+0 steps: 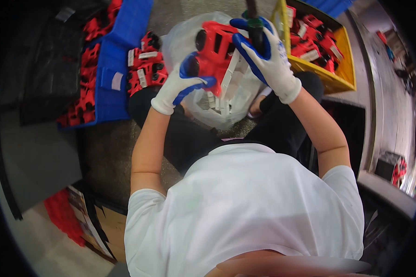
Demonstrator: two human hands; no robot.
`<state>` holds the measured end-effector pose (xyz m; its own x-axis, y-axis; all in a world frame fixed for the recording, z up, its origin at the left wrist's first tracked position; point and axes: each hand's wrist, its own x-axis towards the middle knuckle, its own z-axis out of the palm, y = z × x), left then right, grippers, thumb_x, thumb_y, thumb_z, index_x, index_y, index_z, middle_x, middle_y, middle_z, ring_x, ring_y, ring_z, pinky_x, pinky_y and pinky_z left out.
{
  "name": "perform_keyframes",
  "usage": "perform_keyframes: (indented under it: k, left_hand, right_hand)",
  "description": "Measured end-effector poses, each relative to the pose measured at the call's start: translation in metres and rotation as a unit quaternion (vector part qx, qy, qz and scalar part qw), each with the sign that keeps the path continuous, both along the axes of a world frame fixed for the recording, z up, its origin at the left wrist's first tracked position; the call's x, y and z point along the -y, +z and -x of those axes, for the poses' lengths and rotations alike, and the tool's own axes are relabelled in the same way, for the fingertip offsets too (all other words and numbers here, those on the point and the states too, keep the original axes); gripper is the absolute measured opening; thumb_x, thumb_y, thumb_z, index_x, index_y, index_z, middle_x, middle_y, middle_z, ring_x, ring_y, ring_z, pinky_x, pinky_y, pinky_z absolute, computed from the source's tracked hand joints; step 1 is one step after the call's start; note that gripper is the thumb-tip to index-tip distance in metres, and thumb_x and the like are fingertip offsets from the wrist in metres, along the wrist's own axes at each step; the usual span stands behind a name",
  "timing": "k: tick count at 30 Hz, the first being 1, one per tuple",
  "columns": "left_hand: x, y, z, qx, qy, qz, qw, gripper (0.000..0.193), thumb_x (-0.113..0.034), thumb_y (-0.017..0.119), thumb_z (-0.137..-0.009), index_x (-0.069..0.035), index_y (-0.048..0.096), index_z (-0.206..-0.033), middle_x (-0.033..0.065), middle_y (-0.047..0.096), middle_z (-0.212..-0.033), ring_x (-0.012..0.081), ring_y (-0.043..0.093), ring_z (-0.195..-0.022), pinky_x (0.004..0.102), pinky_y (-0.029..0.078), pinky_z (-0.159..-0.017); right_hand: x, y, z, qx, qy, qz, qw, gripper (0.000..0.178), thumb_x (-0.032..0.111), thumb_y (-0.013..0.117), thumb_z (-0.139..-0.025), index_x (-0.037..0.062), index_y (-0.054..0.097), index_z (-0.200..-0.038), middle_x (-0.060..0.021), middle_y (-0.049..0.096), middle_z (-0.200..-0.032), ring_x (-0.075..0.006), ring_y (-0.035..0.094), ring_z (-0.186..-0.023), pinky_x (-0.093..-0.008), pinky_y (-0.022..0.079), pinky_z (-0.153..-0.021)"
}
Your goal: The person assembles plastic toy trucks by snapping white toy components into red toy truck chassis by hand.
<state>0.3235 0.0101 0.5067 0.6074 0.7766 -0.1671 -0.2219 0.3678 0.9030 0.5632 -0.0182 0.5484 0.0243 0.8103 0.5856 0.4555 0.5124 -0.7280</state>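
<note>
White gloves with blue palms cover both hands. My left hand [182, 87] is closed on a red plastic toy car [216, 46] with black wheels, raised above an open clear plastic bag [180, 44]. My right hand [273, 57] wraps round a dark upright cylindrical tool [258, 34] with a green collar, which runs up past the top edge; it looks like a hanging power screwdriver. Its lower tip is hidden by the hand. Long white plastic parts [224, 104] lie in the bag below the car.
Blue crates [108, 99] of red toy cars stand at the left. More red cars [145, 67] are piled beside my left knee. A yellow crate [346, 74] with similar cars sits at the right. A grey bench or ledge [363, 87] runs along the far right.
</note>
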Motion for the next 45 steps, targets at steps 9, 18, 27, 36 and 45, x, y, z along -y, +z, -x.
perform_keyframes:
  k: [9,18,27,36,45]
  left_hand:
    - [-0.002,-0.038,-0.029,0.066,-0.171,-0.024,0.983,0.065,-0.016,0.062,-0.088,-0.004,0.030,-0.144,0.0120,0.043,-0.140,0.0199,0.046,-0.126,0.0341,0.039,-0.105]
    - [0.065,-0.020,-0.055,0.071,0.093,-0.160,0.980,0.122,-0.020,0.086,-0.062,-0.012,0.002,-0.150,0.0126,0.018,-0.153,0.0277,0.028,-0.137,0.0398,0.032,-0.109]
    - [0.038,-0.010,-0.045,-0.292,0.085,-0.575,0.760,0.119,-0.037,0.086,-0.052,-0.003,0.020,-0.145,0.0221,0.029,-0.145,0.0382,0.031,-0.134,0.0451,0.024,-0.112]
    - [-0.034,-0.072,0.041,0.077,0.082,0.085,0.990,0.033,-0.020,0.057,-0.092,-0.006,0.055,-0.122,0.0049,0.060,-0.116,0.0183,0.057,-0.110,0.0327,0.045,-0.096]
    - [-0.017,-0.057,-0.006,-0.027,0.001,0.126,0.992,0.026,-0.022,0.054,-0.095,-0.009,0.059,-0.116,0.0013,0.061,-0.110,0.0130,0.058,-0.104,0.0293,0.046,-0.092]
  right_hand:
    - [0.010,-0.091,-0.069,-0.007,0.071,0.060,0.996,0.044,0.009,0.060,-0.084,0.0027,0.050,-0.126,-0.0113,0.060,-0.113,-0.0205,0.060,-0.103,-0.0293,0.048,-0.089]
    - [0.010,-0.092,-0.039,-0.723,0.351,0.333,0.493,0.048,0.034,0.037,-0.100,0.0022,0.041,-0.136,-0.0183,0.047,-0.136,-0.0329,0.048,-0.123,-0.0446,0.033,-0.108]
    - [0.039,-0.127,-0.020,-0.575,0.260,0.366,0.684,0.037,0.038,0.039,-0.097,0.0102,0.054,-0.117,-0.0093,0.062,-0.110,-0.0232,0.062,-0.097,-0.0411,0.054,-0.071]
    - [0.098,-0.064,-0.048,-0.145,0.153,0.422,0.882,0.033,0.026,0.059,-0.093,0.0052,0.057,-0.119,0.0003,0.059,-0.086,-0.0065,0.054,-0.075,-0.0217,0.046,-0.070]
    - [0.123,-0.024,-0.096,0.232,0.068,0.452,0.859,0.054,0.045,0.059,-0.088,0.0072,0.051,-0.127,-0.0155,0.057,-0.120,-0.0302,0.056,-0.111,-0.0363,0.043,-0.098]
